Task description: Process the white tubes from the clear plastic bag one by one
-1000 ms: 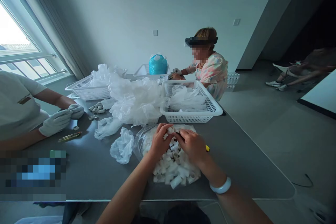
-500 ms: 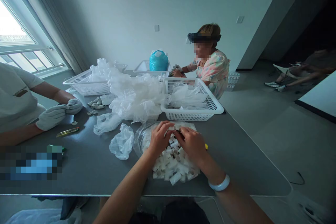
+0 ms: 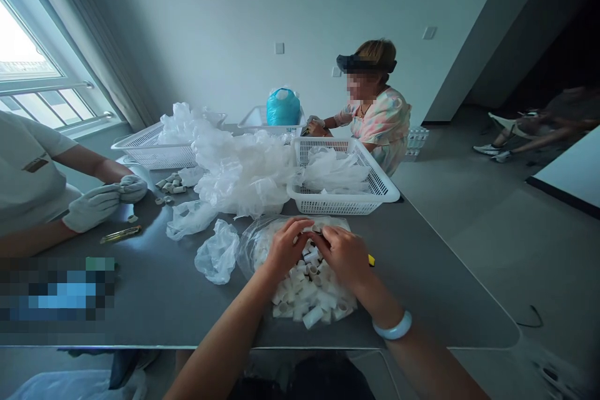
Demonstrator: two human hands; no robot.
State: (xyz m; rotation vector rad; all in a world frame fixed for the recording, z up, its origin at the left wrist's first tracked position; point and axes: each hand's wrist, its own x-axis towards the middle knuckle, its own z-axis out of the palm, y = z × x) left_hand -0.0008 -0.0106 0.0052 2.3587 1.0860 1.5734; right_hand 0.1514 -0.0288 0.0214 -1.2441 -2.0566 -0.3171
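My left hand [image 3: 288, 247] pinches a short white plastic tube [image 3: 315, 229] at the far side of a pile. Its fingers are closed and partly cover the piece. Close against it, my right hand [image 3: 344, 256] is closed with its fingertips at the same tube. A yellow end of a utility knife [image 3: 372, 260] sticks out behind my right hand; the rest of it is hidden in the grip. Under both hands, many white tube pieces [image 3: 313, 317] lie heaped on a clear plastic bag [image 3: 248, 250].
A crumpled clear bag [image 3: 217, 253] lies left of the pile. Beyond are a white basket [image 3: 344, 205] and heaped plastic bags [image 3: 244, 169]. At left, a co-worker's gloved hands [image 3: 94, 207] work near a cutter [image 3: 120, 234]. Another person [image 3: 379, 112] sits across the table.
My right hand has shifted very slightly to the right, the yellow end with it. The dark blade tip seen by its fingers is now harder to make out.
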